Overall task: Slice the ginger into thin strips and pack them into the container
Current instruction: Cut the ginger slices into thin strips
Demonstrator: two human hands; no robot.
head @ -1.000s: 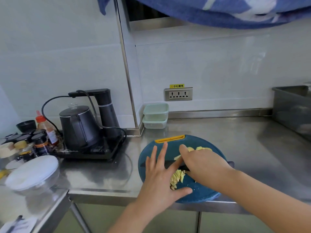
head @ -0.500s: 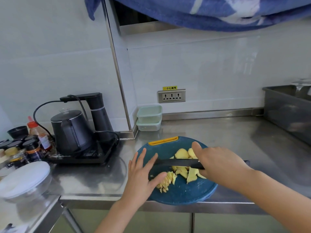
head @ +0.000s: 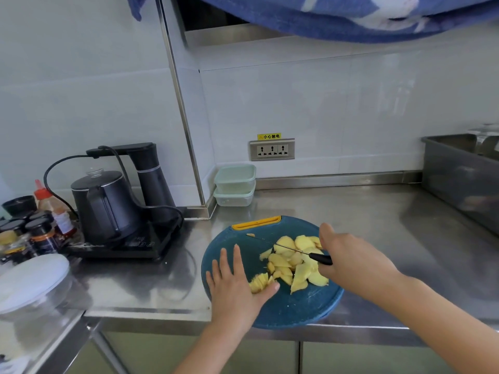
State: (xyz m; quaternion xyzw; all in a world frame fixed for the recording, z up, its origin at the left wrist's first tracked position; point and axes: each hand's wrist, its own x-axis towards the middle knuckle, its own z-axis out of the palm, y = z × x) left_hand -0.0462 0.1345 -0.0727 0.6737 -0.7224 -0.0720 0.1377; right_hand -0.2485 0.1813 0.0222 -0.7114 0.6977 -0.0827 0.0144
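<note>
Under right hand (head: 351,263), half-hidden knife handle (head: 320,259)

The left hand (head: 235,287) lies flat, palm down, on the cutting board (head: 283,309). Its fingers are straight, slightly spread and pointing away from the person, and its thumb reaches out to the right against the pile of ginger strips (head: 259,283). The right hand (head: 351,261) is curled round the handle of the knife (head: 290,247), thumb raised. Of the two hands it sits further from the body. Both bare forearms enter from below, the right one from the lower right corner.
</note>
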